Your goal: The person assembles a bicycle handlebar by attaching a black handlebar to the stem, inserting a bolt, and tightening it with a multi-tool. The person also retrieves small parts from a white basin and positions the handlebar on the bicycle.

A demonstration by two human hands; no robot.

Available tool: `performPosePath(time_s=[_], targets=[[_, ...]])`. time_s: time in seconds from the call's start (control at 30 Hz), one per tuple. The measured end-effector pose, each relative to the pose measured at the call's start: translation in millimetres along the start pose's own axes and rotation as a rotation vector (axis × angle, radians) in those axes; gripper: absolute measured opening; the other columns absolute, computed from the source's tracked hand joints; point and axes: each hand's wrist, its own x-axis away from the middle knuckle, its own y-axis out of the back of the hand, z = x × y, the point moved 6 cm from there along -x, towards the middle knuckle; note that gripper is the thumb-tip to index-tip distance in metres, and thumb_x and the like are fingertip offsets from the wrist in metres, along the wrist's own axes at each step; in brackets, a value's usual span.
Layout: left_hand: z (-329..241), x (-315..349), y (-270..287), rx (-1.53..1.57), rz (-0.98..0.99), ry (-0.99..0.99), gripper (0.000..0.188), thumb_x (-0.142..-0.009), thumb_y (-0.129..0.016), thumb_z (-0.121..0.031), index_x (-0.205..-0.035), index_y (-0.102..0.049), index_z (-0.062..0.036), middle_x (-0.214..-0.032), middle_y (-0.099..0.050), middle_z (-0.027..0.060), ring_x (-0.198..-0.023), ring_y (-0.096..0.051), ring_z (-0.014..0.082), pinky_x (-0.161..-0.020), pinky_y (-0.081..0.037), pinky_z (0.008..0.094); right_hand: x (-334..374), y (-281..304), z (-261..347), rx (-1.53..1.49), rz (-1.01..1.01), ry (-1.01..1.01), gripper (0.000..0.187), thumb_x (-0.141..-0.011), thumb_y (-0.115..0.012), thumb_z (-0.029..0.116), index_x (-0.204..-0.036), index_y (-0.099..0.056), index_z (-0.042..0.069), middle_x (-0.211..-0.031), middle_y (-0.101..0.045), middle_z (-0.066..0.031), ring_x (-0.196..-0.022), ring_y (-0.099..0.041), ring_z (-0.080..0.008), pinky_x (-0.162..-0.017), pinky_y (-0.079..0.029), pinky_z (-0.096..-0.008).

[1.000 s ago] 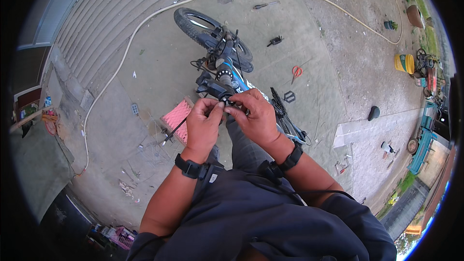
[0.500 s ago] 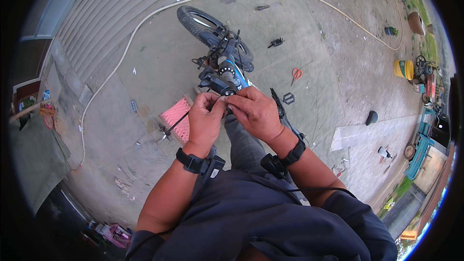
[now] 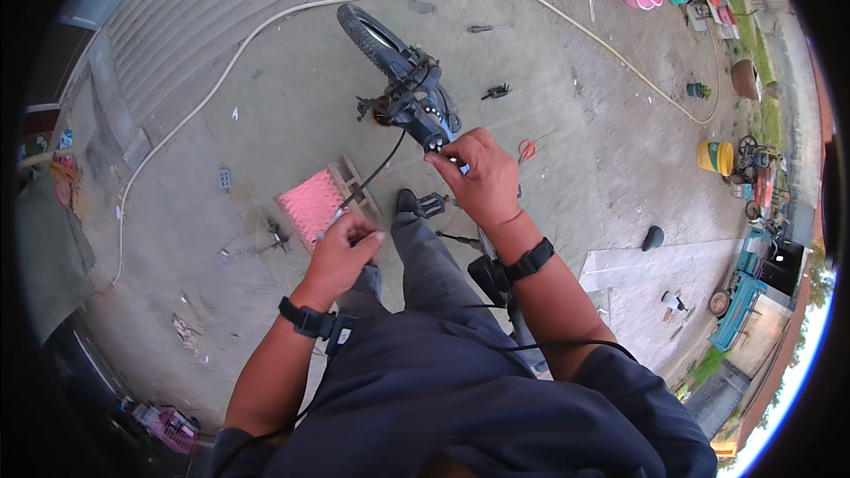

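A bicycle [image 3: 416,97] stands in front of me, its knobby front tyre [image 3: 361,33] pointing away to the left. My right hand [image 3: 482,179] is at the near end of the black stem [image 3: 428,131]; thumb and forefinger are pinched there, on something too small to make out. A black cable [image 3: 382,162] curves from the bicycle down towards my left hand [image 3: 343,252]. That hand is off the stem, low on the left, slightly blurred, fingers loosely bent and thumb apart. A greyish piece at the cable's lower end shows just beyond its knuckles; I cannot see it gripped.
A pink textured seat on a wooden frame [image 3: 312,204] stands left of my feet. Red-handled scissors [image 3: 528,150], a black part [image 3: 497,90], a screwdriver [image 3: 489,28] and a bicycle saddle [image 3: 652,237] lie on the ground. A pale hose [image 3: 292,13] curves across the far side.
My left hand has left the stem and moved down and left, towards the cable's lower end. My right hand remains at the stem. The view has shifted, showing the pedal and my shoe.
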Motion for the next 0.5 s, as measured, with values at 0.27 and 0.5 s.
performPosePath(time_s=[0.27, 0.5], targets=[[80, 77, 84, 0.066, -0.248, 0.103, 0.012, -0.093, -0.068, -0.010, -0.100, -0.060, -0.0031, -0.084, -0.064, 0.0037, -0.068, -0.061, 0.0102, -0.062, -0.049, 0.0251, 10, 1, 10, 0.032, -0.030, 0.026, 0.021, -0.079, -0.082, 0.019, -0.096, -0.069, 0.014, -0.090, -0.067, -0.0056, -0.072, -0.068, -0.0271, -0.059, -0.053, -0.0370], [137, 128, 133, 0.131, -0.417, 0.162, 0.014, -0.093, -0.069, -0.013, -0.099, -0.061, -0.0035, -0.082, -0.064, 0.0034, -0.064, -0.060, 0.0103, -0.060, -0.049, 0.0245, 5, 0, 12, 0.149, -0.052, 0.009, 0.017, -0.080, -0.080, 0.017, -0.092, -0.070, 0.013, -0.086, -0.067, -0.0051, -0.070, -0.068, -0.0267, -0.060, -0.053, -0.0384]])
